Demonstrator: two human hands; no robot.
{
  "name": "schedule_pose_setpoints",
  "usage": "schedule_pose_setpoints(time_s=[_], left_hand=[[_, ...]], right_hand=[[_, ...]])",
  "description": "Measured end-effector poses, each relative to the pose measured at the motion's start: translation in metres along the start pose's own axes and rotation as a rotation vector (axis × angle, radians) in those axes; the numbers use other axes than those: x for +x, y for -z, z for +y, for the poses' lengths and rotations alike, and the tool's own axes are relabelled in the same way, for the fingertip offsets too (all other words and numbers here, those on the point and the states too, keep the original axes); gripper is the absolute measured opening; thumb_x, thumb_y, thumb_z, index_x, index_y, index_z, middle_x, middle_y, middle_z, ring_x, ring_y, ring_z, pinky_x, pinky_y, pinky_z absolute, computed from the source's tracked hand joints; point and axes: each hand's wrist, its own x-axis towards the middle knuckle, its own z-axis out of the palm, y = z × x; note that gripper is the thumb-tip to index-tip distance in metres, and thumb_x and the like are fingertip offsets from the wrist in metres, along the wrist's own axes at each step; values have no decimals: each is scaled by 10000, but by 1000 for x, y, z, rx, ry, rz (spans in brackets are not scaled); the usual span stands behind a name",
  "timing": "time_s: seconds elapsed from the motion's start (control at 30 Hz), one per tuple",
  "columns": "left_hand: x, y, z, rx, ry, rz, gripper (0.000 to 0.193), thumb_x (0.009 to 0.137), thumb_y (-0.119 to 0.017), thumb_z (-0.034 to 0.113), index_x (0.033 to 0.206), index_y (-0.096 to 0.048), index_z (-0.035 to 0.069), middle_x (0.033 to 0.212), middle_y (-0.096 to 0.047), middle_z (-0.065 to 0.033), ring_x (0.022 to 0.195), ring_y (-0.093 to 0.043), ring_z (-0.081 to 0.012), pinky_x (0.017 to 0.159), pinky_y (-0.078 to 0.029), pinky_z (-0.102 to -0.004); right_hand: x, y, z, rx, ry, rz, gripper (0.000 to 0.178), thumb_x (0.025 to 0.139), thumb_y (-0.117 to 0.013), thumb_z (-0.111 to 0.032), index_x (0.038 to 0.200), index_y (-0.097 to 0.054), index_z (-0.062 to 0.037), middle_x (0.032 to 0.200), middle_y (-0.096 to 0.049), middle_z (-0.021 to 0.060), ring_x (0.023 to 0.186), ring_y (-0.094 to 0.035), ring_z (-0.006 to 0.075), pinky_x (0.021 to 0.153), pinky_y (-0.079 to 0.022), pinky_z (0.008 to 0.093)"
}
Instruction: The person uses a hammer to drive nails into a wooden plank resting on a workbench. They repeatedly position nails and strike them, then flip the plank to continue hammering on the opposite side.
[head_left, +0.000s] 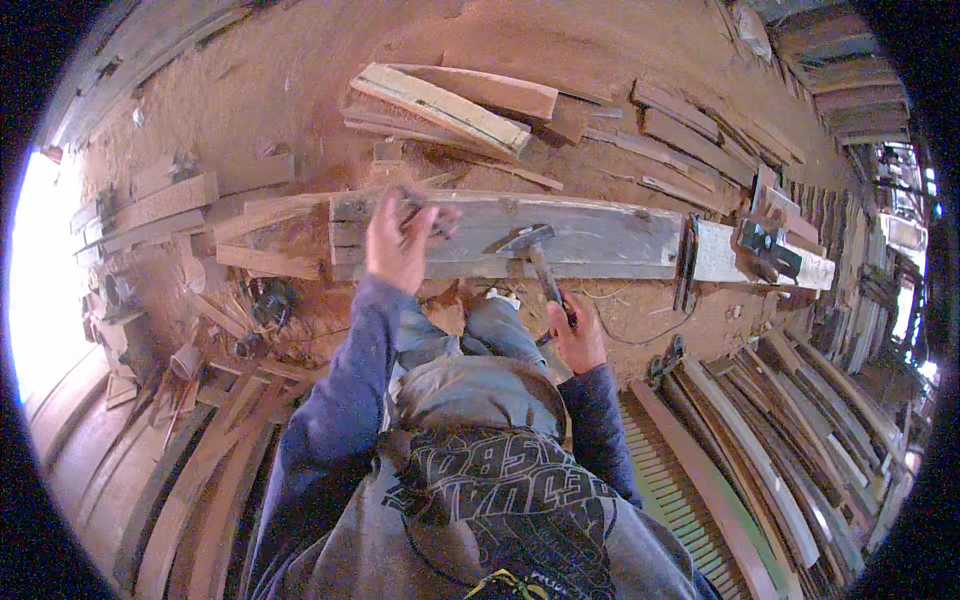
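Note:
My right hand (pixel 580 337) is wrapped round the handle of a hammer (pixel 543 272). The hammer's metal head lies over a long grey wooden beam (pixel 610 240) that stretches across in front of me. My left hand (pixel 400 240) is raised over the beam's left part. Its fingers are curled together, and something small and dark shows near the fingertips, too blurred to name.
Loose planks (pixel 445 105) lie on the dusty ground beyond the beam. A black tool (pixel 768 250) rests on a pale board (pixel 720 252) at right. Stacked boards (pixel 780 430) fill the near right, more timber (pixel 190 480) the near left. A dark machine (pixel 270 300) sits left.

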Motion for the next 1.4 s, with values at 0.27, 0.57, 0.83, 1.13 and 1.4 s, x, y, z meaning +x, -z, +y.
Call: schedule_pose_setpoints(time_s=[0.27,0.57,0.83,1.13,1.4], left_hand=[[51,-90,-28,-27,-1,-92,81,943,-562,66,996,-501,60,967,-695,-135,917,-661,-182,794,-545,-316],[52,-91,-17,502,-246,-116,94,941,-578,125,951,-548,36,820,-698,-153,800,-710,-276,694,-530,-362],[64,-89,-19,467,-250,-438,176,915,-581,182,1039,-671,96,934,-692,-127,938,-662,-304,841,-510,-387],[74,-89,24,793,-156,-733,224,944,-526,358,1094,-668,271,991,-706,-105,919,-669,-334,826,-518,-451],[74,-87,33,552,-113,-752,128,903,-611,169,973,-688,93,878,-687,-115,794,-641,-253,762,-495,-366]], right_hand=[[-8,25,-18,300,-291,-88,401,946,-604,-295,1231,-599,-13,914,-698,121,824,-653,175,745,-519,331],[-3,32,-8,275,-319,-150,396,949,-591,-373,1152,-638,-36,675,-568,-3,628,-530,98,580,-440,286],[-5,30,-13,253,-209,-80,357,960,-566,-383,1005,-608,-31,704,-554,3,646,-518,97,557,-410,266],[-3,76,-79,546,-171,91,257,971,-519,-182,1177,-480,-33,756,-533,24,492,-456,81,429,-390,224],[6,79,-110,202,309,341,442,989,-492,-253,1336,-434,14,718,-552,74,524,-512,152,499,-424,290]])
